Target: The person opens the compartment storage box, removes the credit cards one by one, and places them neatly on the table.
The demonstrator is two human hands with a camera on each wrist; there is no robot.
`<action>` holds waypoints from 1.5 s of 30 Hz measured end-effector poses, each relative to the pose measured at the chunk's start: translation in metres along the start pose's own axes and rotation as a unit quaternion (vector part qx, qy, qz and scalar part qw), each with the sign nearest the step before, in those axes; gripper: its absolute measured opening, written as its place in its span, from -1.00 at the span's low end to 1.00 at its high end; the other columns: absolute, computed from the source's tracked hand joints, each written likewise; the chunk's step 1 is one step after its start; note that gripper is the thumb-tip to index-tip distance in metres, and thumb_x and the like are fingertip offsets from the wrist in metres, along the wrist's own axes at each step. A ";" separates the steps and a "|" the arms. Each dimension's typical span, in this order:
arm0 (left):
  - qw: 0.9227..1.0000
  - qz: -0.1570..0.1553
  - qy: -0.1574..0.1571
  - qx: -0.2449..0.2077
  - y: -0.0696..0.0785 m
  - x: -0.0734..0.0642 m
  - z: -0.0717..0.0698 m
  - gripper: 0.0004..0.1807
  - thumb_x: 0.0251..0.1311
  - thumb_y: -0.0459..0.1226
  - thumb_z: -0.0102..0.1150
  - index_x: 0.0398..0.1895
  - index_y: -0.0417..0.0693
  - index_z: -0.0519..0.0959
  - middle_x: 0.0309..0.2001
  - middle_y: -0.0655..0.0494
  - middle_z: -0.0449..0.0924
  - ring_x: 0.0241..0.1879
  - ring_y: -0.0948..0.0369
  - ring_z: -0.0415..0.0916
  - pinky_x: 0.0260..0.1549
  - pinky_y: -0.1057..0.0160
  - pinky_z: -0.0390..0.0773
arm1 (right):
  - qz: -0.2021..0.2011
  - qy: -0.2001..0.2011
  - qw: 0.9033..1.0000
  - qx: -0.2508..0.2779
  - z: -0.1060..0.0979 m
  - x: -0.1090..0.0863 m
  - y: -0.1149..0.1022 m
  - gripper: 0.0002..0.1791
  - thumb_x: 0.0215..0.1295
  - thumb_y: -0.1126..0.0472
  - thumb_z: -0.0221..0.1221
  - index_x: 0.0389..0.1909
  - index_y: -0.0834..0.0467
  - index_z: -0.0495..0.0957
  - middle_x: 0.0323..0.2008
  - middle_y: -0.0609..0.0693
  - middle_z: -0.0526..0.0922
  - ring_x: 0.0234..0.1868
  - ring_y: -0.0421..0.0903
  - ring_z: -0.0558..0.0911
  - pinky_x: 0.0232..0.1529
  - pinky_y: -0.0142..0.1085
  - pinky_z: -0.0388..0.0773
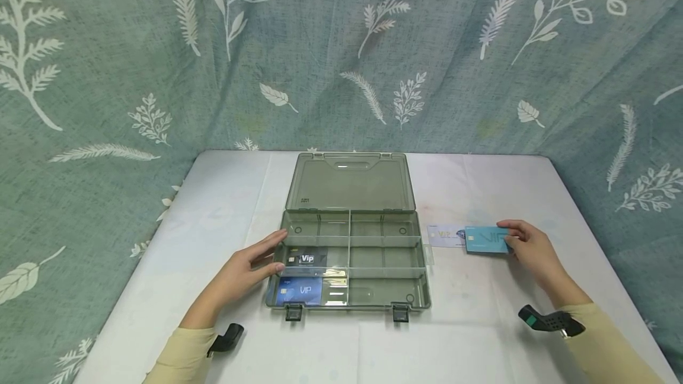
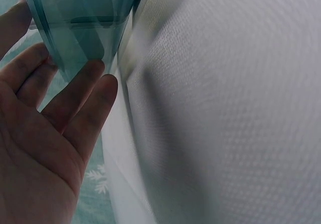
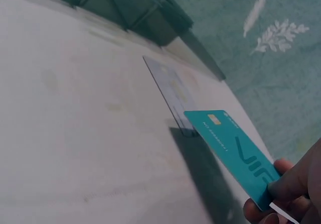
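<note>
My right hand (image 1: 530, 253) pinches a teal VIP card (image 1: 485, 240) by its right end, thumb on top. In the right wrist view the teal card (image 3: 233, 153) is raised over the table and casts a shadow. A pale lilac VIP card (image 1: 445, 235) lies flat on the cloth, partly overlapped by it in the head view. My left hand (image 1: 242, 274) rests against the left wall of a smoky clear compartment box (image 1: 388, 295), fingers extended. Inside its left compartments lie a black Vip card (image 1: 306, 259) and a blue VIP card (image 1: 300, 291).
The box lid (image 1: 349, 182) stands open toward the back, and two latches (image 1: 400, 313) hang at the front edge. Clear dividers split the box into several compartments. A white cloth (image 1: 373, 354) covers the table; green leaf-patterned fabric (image 1: 320, 46) hangs behind and at the sides.
</note>
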State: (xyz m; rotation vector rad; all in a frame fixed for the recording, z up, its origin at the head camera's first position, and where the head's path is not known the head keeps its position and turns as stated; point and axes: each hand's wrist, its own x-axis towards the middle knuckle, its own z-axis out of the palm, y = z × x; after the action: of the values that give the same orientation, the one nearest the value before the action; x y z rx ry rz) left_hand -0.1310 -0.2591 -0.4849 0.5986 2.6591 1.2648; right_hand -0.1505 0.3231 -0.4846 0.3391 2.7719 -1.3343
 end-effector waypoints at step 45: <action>1.000 -0.004 0.001 -0.001 -0.001 -0.001 0.000 -0.25 0.36 -0.09 0.29 0.56 -0.01 0.28 0.58 0.01 0.14 0.44 -0.01 0.29 0.33 0.07 0.44 | -0.048 0.050 0.988 -0.135 0.013 0.018 0.014 -0.59 0.37 0.31 0.25 0.18 0.37 0.52 0.15 0.37 0.38 -0.08 0.19 0.45 -0.22 -0.11 0.47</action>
State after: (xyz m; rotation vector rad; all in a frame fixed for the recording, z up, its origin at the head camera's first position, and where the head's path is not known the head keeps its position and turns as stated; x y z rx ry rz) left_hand -0.1305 -0.2601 -0.4860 0.5865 2.6587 1.2653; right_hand -0.1661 0.3249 -0.5056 0.2667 3.0362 -0.9624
